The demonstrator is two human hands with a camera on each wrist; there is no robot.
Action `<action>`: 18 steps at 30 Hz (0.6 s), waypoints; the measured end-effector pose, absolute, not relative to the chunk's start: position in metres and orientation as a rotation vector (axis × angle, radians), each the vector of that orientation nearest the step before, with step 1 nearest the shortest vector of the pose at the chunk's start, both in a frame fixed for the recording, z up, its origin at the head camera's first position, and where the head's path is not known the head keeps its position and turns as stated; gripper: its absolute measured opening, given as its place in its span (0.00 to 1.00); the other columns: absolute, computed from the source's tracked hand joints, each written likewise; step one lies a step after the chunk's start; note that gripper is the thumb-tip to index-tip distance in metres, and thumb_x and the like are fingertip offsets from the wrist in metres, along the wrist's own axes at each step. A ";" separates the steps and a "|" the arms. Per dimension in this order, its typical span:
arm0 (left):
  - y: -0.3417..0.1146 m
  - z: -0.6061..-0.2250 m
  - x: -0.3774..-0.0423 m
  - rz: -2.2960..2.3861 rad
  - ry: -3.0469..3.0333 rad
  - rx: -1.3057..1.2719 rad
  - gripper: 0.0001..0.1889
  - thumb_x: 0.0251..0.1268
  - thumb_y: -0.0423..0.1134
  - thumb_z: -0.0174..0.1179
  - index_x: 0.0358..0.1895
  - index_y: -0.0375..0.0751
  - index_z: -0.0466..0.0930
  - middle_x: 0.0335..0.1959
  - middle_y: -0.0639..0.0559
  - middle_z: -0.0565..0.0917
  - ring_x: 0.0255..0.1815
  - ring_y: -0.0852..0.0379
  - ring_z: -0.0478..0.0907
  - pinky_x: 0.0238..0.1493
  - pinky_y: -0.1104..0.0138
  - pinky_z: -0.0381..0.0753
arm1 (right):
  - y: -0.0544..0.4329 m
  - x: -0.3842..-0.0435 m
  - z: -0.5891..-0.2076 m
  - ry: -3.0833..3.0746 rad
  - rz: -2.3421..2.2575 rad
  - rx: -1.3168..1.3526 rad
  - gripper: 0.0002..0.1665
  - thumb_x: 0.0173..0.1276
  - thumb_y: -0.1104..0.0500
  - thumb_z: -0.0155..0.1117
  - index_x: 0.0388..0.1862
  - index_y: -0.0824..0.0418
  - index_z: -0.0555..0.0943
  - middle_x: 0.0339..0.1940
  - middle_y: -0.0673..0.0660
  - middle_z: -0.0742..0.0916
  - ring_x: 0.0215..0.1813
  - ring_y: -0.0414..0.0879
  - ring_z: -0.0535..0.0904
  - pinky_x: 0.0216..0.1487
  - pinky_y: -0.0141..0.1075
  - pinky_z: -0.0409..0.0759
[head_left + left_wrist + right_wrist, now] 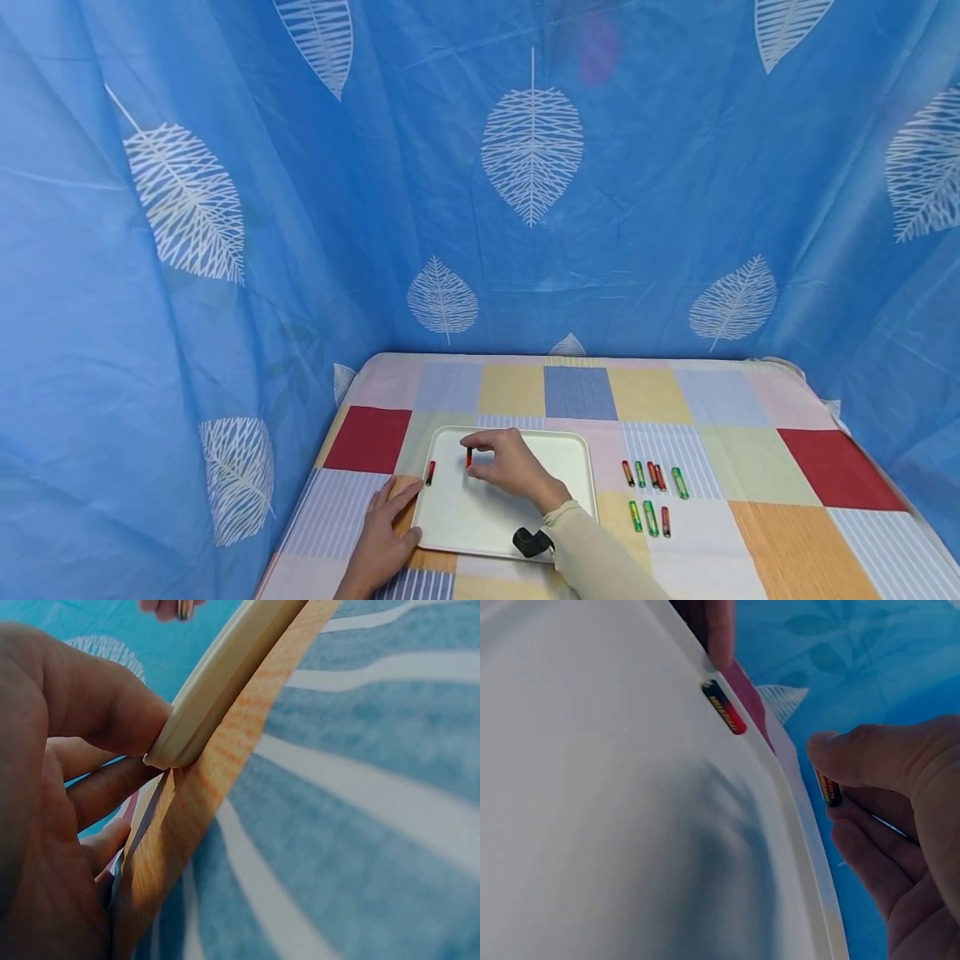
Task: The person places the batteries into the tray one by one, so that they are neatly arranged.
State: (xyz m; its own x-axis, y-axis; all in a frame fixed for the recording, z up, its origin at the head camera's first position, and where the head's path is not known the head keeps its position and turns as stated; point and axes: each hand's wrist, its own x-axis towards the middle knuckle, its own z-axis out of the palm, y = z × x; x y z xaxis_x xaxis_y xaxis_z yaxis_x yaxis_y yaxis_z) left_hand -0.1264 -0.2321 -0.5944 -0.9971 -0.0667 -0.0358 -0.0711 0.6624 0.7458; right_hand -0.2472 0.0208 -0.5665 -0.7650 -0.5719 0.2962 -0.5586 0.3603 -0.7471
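Note:
My right hand (513, 467) is over the white tray (517, 529) and pinches a small red and black battery (469, 457) between thumb and fingers. In the right wrist view the held battery (828, 787) is upright, its upper end covered by the thumb. A second red and black battery (431, 472) lies on the tray along its left rim. My left hand (384, 533) is at the tray's left side, thumb and fingers spread and touching its edge. In the left wrist view the left thumb (112, 705) rests against the tray's rim (217, 690).
Right of the tray, several batteries lie on the patchwork tablecloth (720, 542) in two loose rows, among them a green battery (679, 482) and a red battery (666, 522). A blue curtain (637, 208) with white leaf shapes hangs behind and beside the table.

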 end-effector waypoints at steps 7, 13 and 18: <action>-0.233 -0.594 -0.127 1.271 2.850 -0.143 0.37 0.56 0.28 0.71 0.74 0.48 0.82 0.84 0.24 0.62 0.85 0.16 0.52 0.79 0.19 0.50 | 0.000 -0.244 -0.573 2.589 -1.295 -1.134 0.24 0.63 0.66 0.81 0.60 0.65 0.90 0.56 0.57 0.94 0.57 0.50 0.92 0.61 0.37 0.90; -0.234 -0.594 -0.126 1.271 2.867 -0.110 0.37 0.55 0.28 0.71 0.74 0.48 0.83 0.83 0.24 0.63 0.85 0.16 0.52 0.79 0.19 0.51 | -0.015 -0.241 -0.577 2.606 -1.242 -1.178 0.23 0.63 0.66 0.81 0.59 0.64 0.91 0.55 0.55 0.95 0.56 0.46 0.91 0.60 0.33 0.89; -0.234 -0.596 -0.128 1.275 2.873 -0.091 0.38 0.54 0.28 0.71 0.74 0.47 0.83 0.83 0.23 0.65 0.85 0.18 0.53 0.80 0.20 0.49 | -0.025 -0.241 -0.581 2.643 -1.248 -1.223 0.22 0.61 0.67 0.80 0.56 0.64 0.91 0.52 0.57 0.95 0.53 0.47 0.92 0.58 0.34 0.90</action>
